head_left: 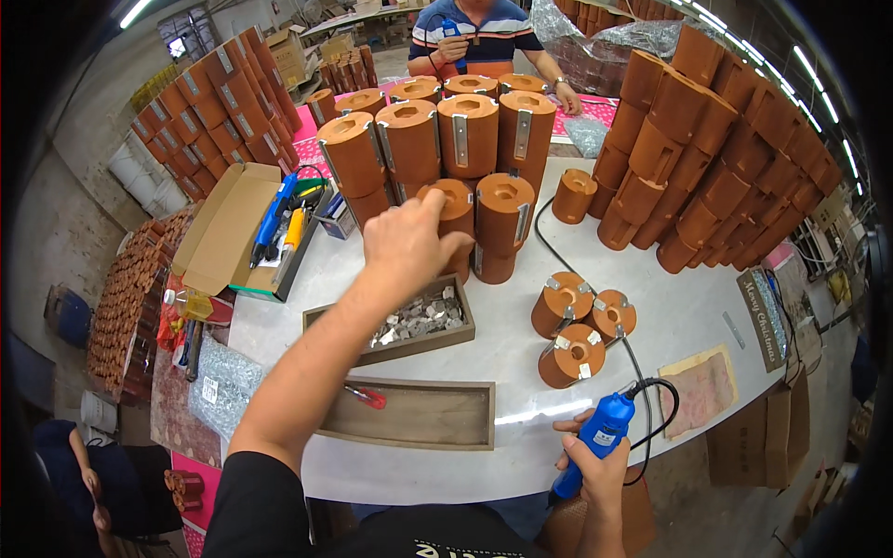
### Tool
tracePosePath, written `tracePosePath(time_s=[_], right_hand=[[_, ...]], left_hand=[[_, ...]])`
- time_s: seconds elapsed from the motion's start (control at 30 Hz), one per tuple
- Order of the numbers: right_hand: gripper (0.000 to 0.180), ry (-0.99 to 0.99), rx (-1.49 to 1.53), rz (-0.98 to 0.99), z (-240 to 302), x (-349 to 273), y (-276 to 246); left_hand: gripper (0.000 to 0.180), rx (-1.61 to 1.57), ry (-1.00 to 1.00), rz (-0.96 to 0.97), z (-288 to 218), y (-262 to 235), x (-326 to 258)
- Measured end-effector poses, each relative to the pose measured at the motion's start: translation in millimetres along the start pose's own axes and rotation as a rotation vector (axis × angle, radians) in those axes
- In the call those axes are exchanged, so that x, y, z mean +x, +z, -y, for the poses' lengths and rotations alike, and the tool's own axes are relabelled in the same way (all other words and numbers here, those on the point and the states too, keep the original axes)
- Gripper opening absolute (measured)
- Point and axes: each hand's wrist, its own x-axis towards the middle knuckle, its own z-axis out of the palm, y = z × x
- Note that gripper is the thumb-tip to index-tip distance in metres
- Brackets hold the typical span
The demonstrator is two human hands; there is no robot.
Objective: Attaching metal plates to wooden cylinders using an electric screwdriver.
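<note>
1. Right hand (595, 465), 5 o'clock at the desk (521, 353) edge: fingers wrapped round a blue corded power tool (595, 442).
2. Empty wooden tray (419, 416), centre near; a red-handled tool (367, 397) lies at its left end.
3. Second wooden tray (409, 330) holding small metal plates, just beyond.
4. Three short brown cylinders (577, 325), 3 o'clock of the trays, the tool's cord running between them.
5. Left hand (405, 244), fingers curled down on a tall brown cylinder (456, 219), which it partly hides.
6. Stacked cylinders (446, 130) behind; open cardboard box (233, 228) at 9 o'clock; another person's hands at 12 o'clock.
</note>
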Motion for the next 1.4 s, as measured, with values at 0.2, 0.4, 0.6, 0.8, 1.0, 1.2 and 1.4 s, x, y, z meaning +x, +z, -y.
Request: tracePosePath(time_s=[0.2,0.4,0.6,0.8,1.0,1.2,1.4], right_hand=[[0.033,0.012,-0.004,0.098,-0.5,-0.8,19.6],[0.03,0.026,-0.235,0.293,-3.8,-28.8,28.5],[0.042,-0.353,-0.584,0.643,-21.0,-26.6,63.6],[0.042,-0.29,-0.615,0.557,-33.2,-37.8,65.3],[0.035,-0.227,-0.518,0.473,-48.6,-42.7,51.8],[0.032,-0.009,-0.28,0.403,-53.4,-37.5,41.9],[0.031,0.01,-0.208,0.329,-33.6,-43.0,40.8]], left_hand=[[0.045,-0.169,-0.003,0.028,24.4,-14.0,-3.2],[0.038,-0.444,0.201,0.097,15.9,-106.1,-120.0],[0.038,-0.479,0.255,0.304,14.5,-77.6,-197.7],[0.04,-0.448,0.288,0.38,20.8,-83.0,-220.2],[0.034,-0.514,0.33,0.528,34.9,-53.0,-221.5],[0.045,-0.505,0.448,0.536,48.1,-46.0,-214.0],[0.04,-1.491,-0.534,0.673,47.4,-66.8,-213.7]])
